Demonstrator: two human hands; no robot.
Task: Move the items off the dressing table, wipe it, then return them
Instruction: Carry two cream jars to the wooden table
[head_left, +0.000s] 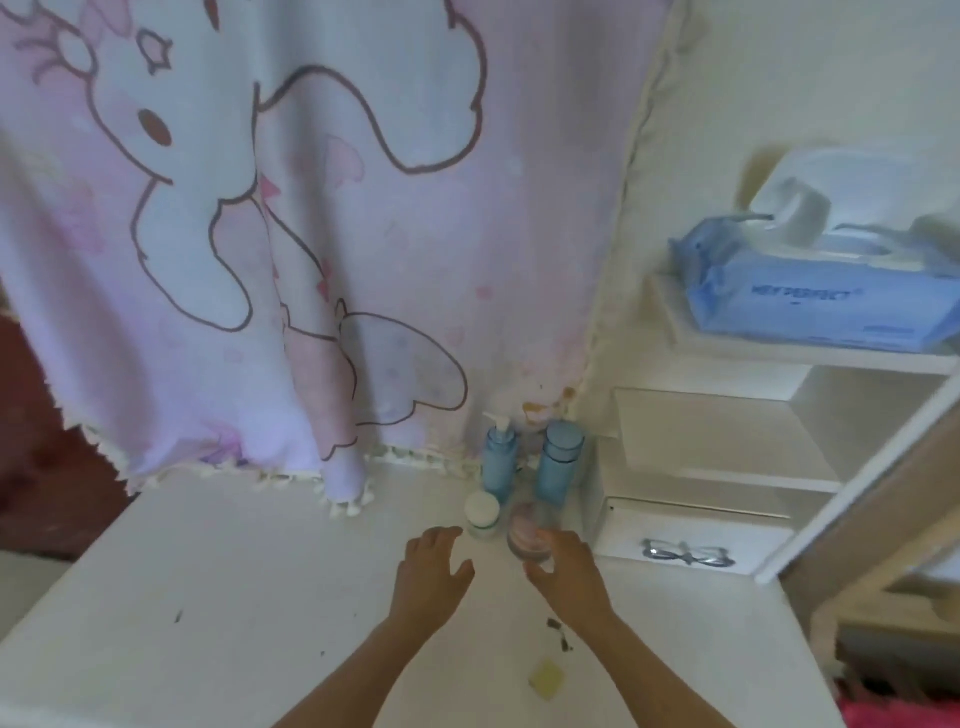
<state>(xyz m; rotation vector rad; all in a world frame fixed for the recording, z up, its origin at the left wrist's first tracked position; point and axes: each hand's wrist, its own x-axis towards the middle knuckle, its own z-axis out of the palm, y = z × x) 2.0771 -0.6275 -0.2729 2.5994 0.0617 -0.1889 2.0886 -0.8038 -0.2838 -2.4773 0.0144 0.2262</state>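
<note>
On my feed, one fleecy pink drape (311, 234) with outlined cartoon animals hangs beyond both hands. Its tasselled hem meets the back of the dressing table (208, 597), and it hides whatever is behind it. The table is a smooth white top, cut off at the bottom edge along with the forearms.

Right of the right hand (569, 571) stands one white shelf unit (779, 358), its far side out of frame. High above that hand, on a shelf, lies one soft blue pack of wipes (821, 296); I can't read its blurred print.

Just past the fingertips stand two translucent blue bottles side by side, a pump bottle (501, 462) and a capped bottle (558, 462). Nearer are two round jars. A white jar (483, 514) sits just ahead of the left hand (434, 566), whose fingers are spread, relaxed and holding nothing. A pink jar (530, 535) sits against the right hand, whose fingers curve beside it. Blur keeps me from telling whether they grip.

One pair of glasses (685, 553) lies on the lowest shelf, right of that hand. One yellow scrap (546, 679) sits between the forearms.
</note>
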